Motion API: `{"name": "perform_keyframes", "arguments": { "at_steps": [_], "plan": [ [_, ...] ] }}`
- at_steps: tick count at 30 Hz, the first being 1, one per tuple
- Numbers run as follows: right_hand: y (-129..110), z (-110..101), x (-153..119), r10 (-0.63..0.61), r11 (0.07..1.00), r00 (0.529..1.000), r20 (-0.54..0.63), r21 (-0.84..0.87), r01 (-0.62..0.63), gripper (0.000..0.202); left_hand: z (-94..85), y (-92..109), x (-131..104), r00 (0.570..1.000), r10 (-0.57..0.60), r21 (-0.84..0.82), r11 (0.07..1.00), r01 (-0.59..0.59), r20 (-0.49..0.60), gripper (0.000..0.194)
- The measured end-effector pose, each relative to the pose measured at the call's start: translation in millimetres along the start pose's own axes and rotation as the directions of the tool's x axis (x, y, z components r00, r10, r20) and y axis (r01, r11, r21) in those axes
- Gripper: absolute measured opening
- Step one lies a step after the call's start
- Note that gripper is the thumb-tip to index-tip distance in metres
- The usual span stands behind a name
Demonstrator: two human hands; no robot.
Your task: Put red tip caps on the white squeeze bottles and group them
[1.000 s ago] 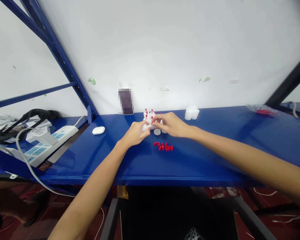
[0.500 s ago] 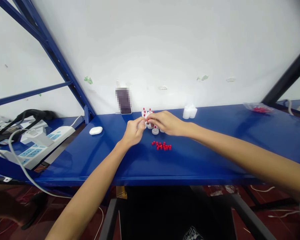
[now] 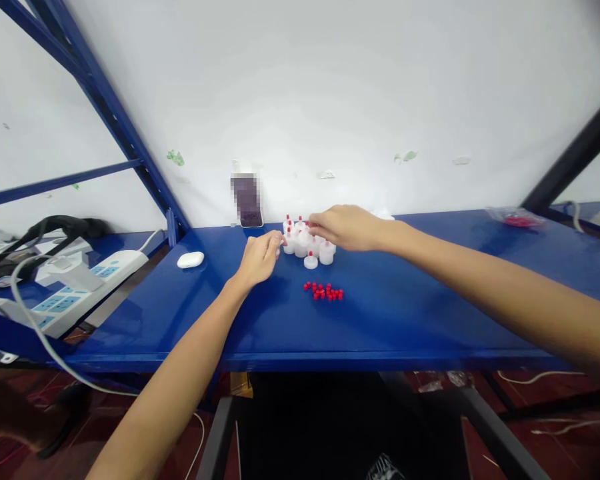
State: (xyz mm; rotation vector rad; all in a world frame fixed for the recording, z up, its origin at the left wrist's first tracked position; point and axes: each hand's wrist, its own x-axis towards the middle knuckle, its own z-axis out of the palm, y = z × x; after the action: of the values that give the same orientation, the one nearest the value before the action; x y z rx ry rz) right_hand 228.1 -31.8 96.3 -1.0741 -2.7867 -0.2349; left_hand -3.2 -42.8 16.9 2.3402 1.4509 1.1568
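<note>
My left hand (image 3: 258, 257) is closed around a small white bottle top (image 3: 279, 252), mostly hidden by the fingers, with a bit of red at its tip. To its right stands a cluster of white plastic bottles (image 3: 301, 248), several with red tips. Over the back right of this cluster reaches my right hand (image 3: 344, 227), its fingers pinched together; what they hold, if anything, is hidden. A low white top with a red tip (image 3: 311, 261) sits in front of the bottles. Loose small red caps (image 3: 323, 292) lie nearer to me on the blue table (image 3: 410, 300).
A phone (image 3: 248, 201) leans on the wall, and a white earbud case (image 3: 191, 260) lies at the left. Behind my right wrist is something white (image 3: 383, 215), mostly covered. A plastic bag with red pieces (image 3: 519, 219) lies far right. Power strips (image 3: 97, 287) and cables are left of the table.
My hands have moved apart. The left has drawn slightly left with the white top; the right has moved right and up over the bottles, uncovering more of them.
</note>
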Motion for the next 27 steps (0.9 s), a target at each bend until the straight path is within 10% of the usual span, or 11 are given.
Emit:
{"name": "perform_keyframes", "arguments": {
  "at_steps": [7, 14, 21, 27],
  "plan": [
    [-10, 0, 5, 0.074, 0.983, 0.959, 0.275, -0.181, -0.024, 0.039, -1.3, 0, -1, 0.993, -0.116, 0.0, 0.993, 0.116, 0.004, 0.051],
    [-13, 8, 7, 0.088, 0.981, 0.992, 0.095, -0.181, -0.07, 0.043, -2.3, 2, -3, 0.999, -0.029, 0.009, 1.0, 0.03, -0.033, 0.034],
    [-22, 26, -16, -0.3, 0.95, 0.932, 0.202, 0.147, 0.274, 0.023, 0.6, -1, -3, 0.998, 0.054, -0.016, 0.998, -0.054, -0.03, 0.024],
    [-26, 41, -12, -0.319, 0.944, 0.923, 0.215, 0.159, 0.289, 0.022, 0.3, 2, -3, 0.992, 0.121, 0.022, 0.992, -0.122, 0.047, 0.03]
  ]
}}
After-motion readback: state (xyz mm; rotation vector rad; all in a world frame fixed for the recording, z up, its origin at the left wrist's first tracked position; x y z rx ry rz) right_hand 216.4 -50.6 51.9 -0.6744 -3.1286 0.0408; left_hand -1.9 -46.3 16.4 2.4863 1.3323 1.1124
